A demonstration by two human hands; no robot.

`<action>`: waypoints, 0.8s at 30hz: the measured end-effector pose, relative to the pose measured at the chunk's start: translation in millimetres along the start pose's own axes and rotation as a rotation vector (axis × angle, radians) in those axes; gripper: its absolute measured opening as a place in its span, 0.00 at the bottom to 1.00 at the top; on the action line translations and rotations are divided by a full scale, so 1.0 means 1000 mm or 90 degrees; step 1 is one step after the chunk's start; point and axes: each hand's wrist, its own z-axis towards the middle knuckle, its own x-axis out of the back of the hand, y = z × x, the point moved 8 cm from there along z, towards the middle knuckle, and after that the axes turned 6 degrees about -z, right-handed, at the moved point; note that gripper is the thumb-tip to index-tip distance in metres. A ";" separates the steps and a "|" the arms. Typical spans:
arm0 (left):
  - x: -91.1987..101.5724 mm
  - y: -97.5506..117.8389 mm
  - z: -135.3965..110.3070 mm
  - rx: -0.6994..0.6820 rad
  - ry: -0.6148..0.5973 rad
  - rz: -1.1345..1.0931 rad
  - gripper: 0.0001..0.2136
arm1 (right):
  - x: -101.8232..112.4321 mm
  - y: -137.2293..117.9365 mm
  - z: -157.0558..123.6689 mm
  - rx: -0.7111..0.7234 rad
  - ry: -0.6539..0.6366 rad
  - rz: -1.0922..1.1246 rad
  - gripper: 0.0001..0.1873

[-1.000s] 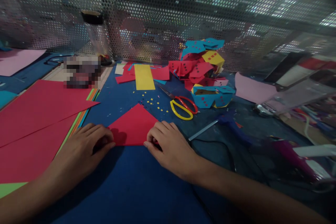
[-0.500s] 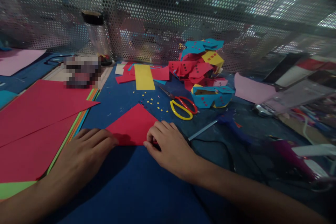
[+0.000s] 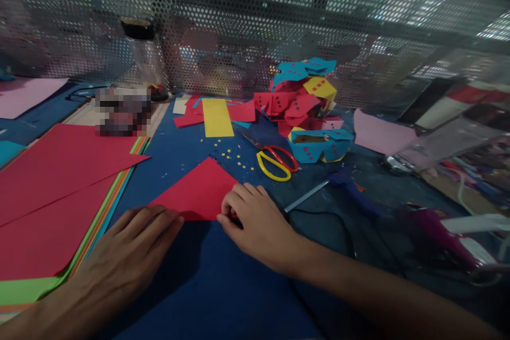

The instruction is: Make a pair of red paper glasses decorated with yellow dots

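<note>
A folded sheet of red paper [image 3: 203,188] lies on the blue table top in front of me, its peak pointing away and its straight edge toward me. My left hand [image 3: 139,239] is closed at the left end of that edge, thumb and fingers together on the paper. At the right end, my right hand [image 3: 261,223] pinches the edge between thumb and curled fingers. The right corner is hidden under that hand. Just beyond the paper lie scissors [image 3: 274,164] with one yellow and one red handle, blades partly apart.
Coloured sheets [image 3: 51,180] are stacked at the left. Behind are a yellow strip [image 3: 218,117], a pile of dotted paper shapes [image 3: 295,103] and a clear bottle [image 3: 145,58]. A blue glue gun [image 3: 354,191] with its cord lies right. A perforated metal panel [image 3: 239,21] stands behind.
My left hand has slid slightly right and toward me along the near edge, uncovering more of the paper's left side. My right hand stays in place.
</note>
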 end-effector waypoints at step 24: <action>-0.007 0.024 0.008 0.032 -0.023 0.004 0.23 | 0.001 0.000 -0.001 -0.012 0.010 -0.016 0.07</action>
